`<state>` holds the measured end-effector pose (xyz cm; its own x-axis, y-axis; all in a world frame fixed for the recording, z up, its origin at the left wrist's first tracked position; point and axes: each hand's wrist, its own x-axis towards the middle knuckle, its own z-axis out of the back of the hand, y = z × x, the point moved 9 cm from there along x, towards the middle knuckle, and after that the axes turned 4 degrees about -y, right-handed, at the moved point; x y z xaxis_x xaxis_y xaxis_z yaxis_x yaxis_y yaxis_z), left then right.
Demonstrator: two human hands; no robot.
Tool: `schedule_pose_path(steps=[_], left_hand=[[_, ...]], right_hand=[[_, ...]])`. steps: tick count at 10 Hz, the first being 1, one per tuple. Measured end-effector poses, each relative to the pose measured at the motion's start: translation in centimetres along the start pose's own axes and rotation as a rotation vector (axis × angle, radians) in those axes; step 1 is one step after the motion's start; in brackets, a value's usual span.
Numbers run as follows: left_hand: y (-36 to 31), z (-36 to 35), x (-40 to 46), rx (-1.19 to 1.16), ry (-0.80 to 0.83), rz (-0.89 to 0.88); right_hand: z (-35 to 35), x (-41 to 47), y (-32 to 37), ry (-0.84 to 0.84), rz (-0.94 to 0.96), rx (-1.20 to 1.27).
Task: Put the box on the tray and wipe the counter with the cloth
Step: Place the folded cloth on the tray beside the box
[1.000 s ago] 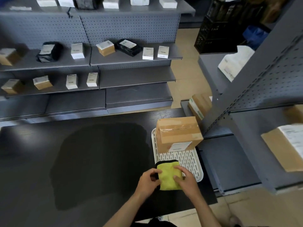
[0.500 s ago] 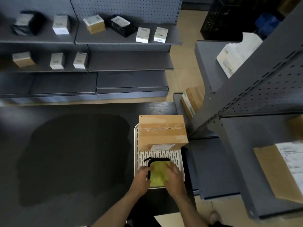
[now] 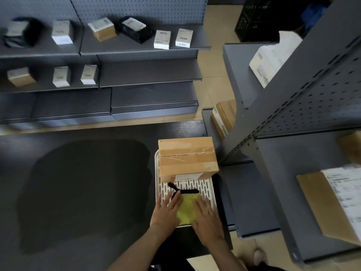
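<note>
On the dark surface (image 3: 78,192) a large wiped-looking patch spreads. Your left hand (image 3: 166,210) now lies flat, fingers open, on the yellow cloth (image 3: 187,210), which has moved fully onto the white tray (image 3: 212,192); your right hand (image 3: 209,222) presses likewise. The box (image 3: 186,157) sits at the tray's far end, so both steps look finished.

Left hand (image 3: 166,209) and right hand (image 3: 208,218) flat, fingers spread, side by side
</note>
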<state>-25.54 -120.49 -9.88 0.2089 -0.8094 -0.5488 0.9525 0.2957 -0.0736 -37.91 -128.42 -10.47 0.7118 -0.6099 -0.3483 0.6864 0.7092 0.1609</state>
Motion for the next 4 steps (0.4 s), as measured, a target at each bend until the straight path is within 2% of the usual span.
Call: schedule_pose_path(steps=[2,3,4], left_hand=[[1.6,1.7,-3.8,-0.074,-0.083,0.033],[4.3,1.3,-6.7,-0.172,-0.127,0.114],[7.3,0.3,-9.7,-0.263,-0.1,0.183]], right_hand=[[2.1,-0.2,1.9,-0.011,-0.035,0.061],[2.8,0.0,3.8,-0.035,-0.012,0.095],[2.8,0.1,6.1,-0.084,0.021,0.143]])
